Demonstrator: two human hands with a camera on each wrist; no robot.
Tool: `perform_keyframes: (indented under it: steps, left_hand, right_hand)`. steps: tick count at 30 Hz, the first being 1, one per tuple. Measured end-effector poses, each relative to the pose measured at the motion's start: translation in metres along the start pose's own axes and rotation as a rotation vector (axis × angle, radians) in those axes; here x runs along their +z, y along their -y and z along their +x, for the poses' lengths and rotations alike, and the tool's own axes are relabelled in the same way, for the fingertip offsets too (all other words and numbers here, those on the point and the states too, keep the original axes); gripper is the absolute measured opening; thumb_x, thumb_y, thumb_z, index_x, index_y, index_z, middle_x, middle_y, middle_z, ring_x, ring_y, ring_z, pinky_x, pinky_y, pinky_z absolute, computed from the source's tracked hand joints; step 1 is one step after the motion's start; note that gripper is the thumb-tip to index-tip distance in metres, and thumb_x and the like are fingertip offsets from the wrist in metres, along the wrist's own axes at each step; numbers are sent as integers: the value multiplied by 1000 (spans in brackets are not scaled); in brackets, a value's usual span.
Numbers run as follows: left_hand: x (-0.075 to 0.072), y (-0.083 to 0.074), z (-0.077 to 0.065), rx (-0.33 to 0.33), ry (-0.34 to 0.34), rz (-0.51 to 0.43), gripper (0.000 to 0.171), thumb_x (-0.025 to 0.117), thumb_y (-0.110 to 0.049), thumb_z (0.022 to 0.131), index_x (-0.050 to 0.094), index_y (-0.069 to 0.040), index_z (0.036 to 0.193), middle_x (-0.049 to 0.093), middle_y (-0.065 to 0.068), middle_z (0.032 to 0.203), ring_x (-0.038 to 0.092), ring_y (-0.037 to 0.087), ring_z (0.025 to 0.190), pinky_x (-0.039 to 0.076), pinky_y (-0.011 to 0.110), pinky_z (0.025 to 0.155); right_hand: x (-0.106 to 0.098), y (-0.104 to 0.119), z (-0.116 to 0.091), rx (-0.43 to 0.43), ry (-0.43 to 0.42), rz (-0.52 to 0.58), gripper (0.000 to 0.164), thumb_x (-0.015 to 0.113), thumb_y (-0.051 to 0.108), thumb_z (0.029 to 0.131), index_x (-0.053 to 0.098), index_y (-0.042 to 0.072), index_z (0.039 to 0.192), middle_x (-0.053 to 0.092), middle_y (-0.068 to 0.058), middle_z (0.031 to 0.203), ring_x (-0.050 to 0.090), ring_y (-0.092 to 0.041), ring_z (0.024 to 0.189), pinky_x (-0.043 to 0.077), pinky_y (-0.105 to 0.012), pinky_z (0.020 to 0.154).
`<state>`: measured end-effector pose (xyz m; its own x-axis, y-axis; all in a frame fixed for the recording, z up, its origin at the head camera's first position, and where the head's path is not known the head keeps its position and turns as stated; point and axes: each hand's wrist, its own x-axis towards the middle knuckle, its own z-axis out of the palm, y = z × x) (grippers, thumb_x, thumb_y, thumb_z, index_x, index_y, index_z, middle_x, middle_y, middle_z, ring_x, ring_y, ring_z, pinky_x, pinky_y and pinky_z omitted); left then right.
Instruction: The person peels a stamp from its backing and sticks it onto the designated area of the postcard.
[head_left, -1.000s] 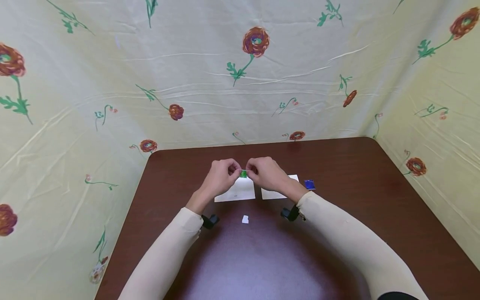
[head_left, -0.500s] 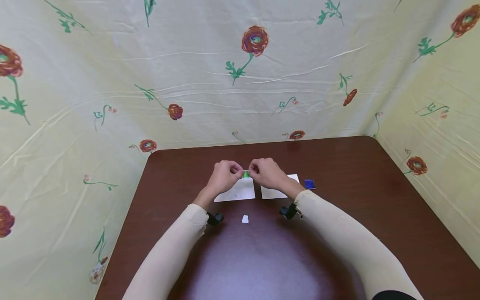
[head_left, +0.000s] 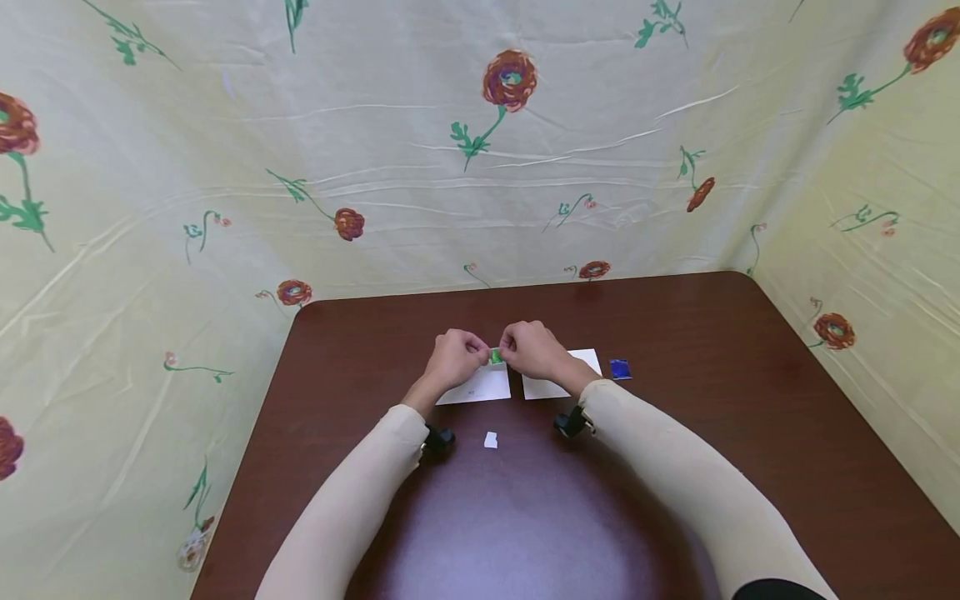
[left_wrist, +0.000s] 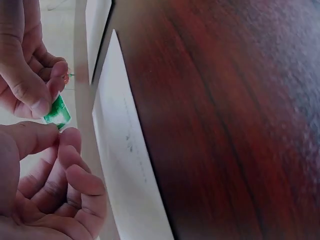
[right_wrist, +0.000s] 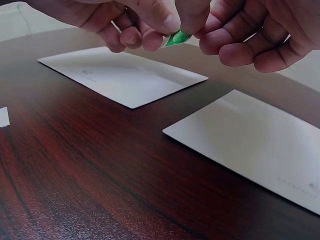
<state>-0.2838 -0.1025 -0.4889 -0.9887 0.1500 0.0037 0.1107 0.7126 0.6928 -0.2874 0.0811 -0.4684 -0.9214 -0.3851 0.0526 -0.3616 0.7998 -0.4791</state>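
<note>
Soft, even light brightened the sheet (head_left: 405, 92) in the head view. Pale glare pooled on the near half of the table (head_left: 555, 508), between shadows beside the sleeves (head_left: 348, 504); the green square (head_left: 496, 356) was too small for detail. Wrist views were dimmer, with grainy glare; print on the card (left_wrist: 122, 125) was too blurred to read.

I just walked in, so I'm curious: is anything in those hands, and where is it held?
A small green piece, its opposite sides pinched by the left hand and the right hand.
</note>
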Motion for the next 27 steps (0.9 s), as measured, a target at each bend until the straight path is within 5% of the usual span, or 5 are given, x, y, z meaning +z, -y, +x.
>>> perform_keyframes:
  steps: [5,13,27]
  left_hand:
    - [3,1,1,-41,18,64,11,71,-26,87,79,-21,82,71,-6,78,61,16,76,45,32,60]
    - [5,-1,3,2,25,91,11,71,-20,87,79,-17,81,73,-4,80,62,16,78,47,26,62]
    - [10,-5,5,-19,28,126,12,71,-16,85,79,-16,76,74,-2,79,63,18,80,48,26,63]
  right_hand:
    - [7,-4,3,28,21,-5,14,65,22,91,71,17,81,65,5,72,57,-16,68,45,-29,60]
    - [13,-8,4,53,41,-11,15,65,21,90,71,17,77,66,5,73,59,-16,68,46,-29,60]
    - [18,-11,5,88,66,2,17,66,20,91,71,16,75,65,3,71,58,-17,67,43,-28,58]
